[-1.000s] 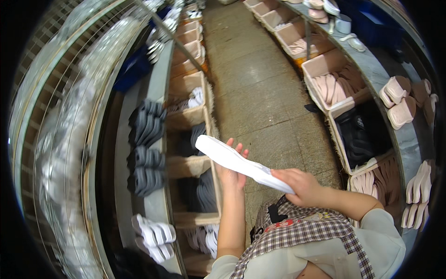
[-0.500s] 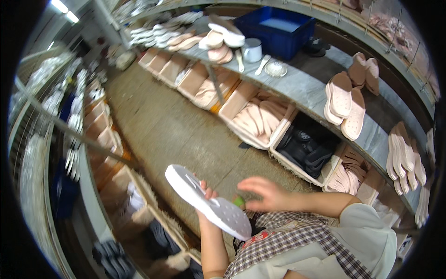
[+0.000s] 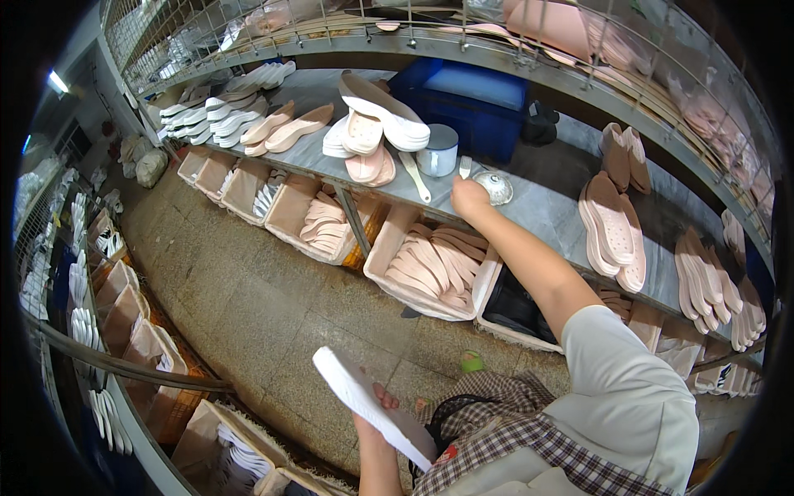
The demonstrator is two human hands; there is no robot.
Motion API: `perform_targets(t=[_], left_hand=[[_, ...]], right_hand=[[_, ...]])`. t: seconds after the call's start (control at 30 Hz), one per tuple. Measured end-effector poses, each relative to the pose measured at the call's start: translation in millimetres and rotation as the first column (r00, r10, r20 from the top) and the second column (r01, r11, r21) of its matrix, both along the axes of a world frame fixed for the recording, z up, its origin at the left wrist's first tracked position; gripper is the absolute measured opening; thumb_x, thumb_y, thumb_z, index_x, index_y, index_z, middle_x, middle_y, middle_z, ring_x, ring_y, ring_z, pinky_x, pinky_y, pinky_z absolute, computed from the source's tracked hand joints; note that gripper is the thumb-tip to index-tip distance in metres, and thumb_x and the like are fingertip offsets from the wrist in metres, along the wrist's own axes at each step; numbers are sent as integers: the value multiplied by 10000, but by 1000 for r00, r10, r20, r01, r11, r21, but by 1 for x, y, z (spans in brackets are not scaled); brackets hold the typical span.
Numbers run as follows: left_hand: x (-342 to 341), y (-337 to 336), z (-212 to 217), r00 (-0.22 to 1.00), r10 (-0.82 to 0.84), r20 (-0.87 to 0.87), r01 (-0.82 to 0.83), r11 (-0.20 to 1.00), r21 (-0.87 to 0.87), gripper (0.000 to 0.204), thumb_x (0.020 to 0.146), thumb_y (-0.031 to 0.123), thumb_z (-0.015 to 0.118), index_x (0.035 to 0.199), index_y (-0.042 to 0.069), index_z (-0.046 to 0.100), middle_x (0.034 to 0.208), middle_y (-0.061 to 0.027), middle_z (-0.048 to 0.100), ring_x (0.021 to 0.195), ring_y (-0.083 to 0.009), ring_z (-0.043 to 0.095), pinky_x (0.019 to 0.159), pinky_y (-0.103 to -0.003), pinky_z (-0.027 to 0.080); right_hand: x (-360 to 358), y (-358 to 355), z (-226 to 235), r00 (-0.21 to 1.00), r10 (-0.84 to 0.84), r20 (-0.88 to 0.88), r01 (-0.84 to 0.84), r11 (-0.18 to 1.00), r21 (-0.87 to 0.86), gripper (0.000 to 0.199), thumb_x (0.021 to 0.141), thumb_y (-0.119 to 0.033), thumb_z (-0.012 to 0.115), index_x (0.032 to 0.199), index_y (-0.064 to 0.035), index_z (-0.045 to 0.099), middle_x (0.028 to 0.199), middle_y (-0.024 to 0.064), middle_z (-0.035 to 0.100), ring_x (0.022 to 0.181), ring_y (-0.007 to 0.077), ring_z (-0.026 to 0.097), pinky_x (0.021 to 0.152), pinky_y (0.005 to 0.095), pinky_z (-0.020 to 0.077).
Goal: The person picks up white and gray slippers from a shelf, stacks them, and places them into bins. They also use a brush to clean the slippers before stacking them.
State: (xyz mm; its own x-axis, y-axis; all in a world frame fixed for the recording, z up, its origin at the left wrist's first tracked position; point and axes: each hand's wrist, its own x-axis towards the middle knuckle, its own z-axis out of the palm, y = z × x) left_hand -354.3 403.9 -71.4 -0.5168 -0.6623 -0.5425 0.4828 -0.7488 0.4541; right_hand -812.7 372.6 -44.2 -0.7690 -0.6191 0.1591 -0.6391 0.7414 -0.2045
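Observation:
My left hand (image 3: 385,397) is closed around a white shoe sole (image 3: 364,401), held tilted over the floor near my checked apron. My right hand (image 3: 470,198) reaches to the front of the grey worktop (image 3: 542,198), fingers closed around the handle of a small white brush (image 3: 465,168). Its head shows beyond my fingers; most of the handle is hidden. Right beside that hand lies a shallow silvery dish (image 3: 496,188). Another pale brush (image 3: 415,177) rests to the left, in front of a white enamel mug (image 3: 441,150).
A blue tub (image 3: 471,103) stands behind the mug. Stacked white soles (image 3: 385,116) and pink soles (image 3: 612,223) occupy the worktop. Below are lined bins, one with pink soles (image 3: 438,260). A metal rail (image 3: 124,368) and more bins run along the left. A wire shelf (image 3: 529,58) hangs above.
My right hand has moved from near my body out to the worktop and closed on the brush. The white sole has turned more edge-on in my left hand. The view has shifted.

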Motion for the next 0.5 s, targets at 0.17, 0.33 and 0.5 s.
perform_targets(t=[0.17, 0.33, 0.5], left_hand=[[-20, -21, 2, 997, 72, 38, -73, 997, 12, 346, 957, 338, 446, 1265, 182, 446, 625, -8, 469, 446, -131, 445, 462, -298, 405], [-56, -38, 7, 990, 141, 24, -141, 990, 4, 324, 963, 337, 442, 1243, 172, 446, 618, 4, 449, 440, -119, 424, 464, -292, 402], [-100, -50, 10, 978, 138, 157, -134, 990, -38, 314, 966, 307, 442, 1243, 158, 437, 634, 11, 455, 466, -110, 435, 482, -276, 407]], right_hand=[[-24, -33, 10, 976, -71, 206, 53, 994, 95, 307, 862, -45, 458, 1152, 54, 457, 1059, 283, 610, 998, 384, 619, 821, 442, 509], [-31, 9, 42, 978, -14, 208, 20, 999, -27, 327, 821, -58, 490, 1118, 70, 447, 974, 305, 621, 914, 414, 630, 805, 468, 500], [-52, 81, 87, 883, 41, 468, 160, 910, -383, 352, 805, -67, 501, 1149, -24, 559, 877, 242, 644, 841, 355, 649, 744, 443, 505]])
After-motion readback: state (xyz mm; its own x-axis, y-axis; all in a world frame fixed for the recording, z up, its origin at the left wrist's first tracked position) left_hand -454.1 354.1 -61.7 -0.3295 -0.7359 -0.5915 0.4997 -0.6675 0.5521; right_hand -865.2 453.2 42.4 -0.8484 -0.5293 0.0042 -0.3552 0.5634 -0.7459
